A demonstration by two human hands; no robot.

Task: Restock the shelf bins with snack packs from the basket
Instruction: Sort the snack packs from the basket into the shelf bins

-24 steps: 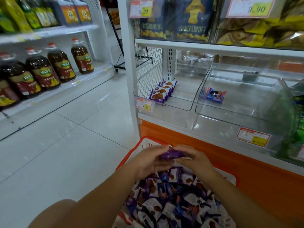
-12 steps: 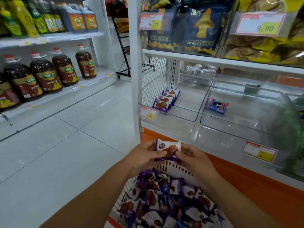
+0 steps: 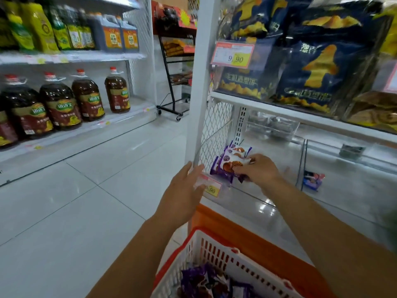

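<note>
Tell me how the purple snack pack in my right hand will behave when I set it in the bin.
Probably light: the right hand holds the purple snack pack with just its fingers. Its glossy wrapper will likely slide on the clear bin. It looks flat and firm, so it should lean against the packs behind.

Head camera looks forward-down, close over basket [image 3: 214,252] toward shelf bin [image 3: 279,147].

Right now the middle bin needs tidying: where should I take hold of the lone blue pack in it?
Best pinch the blue pack by its right end, from above; the clear divider crowds its left side, its right lies open.
</note>
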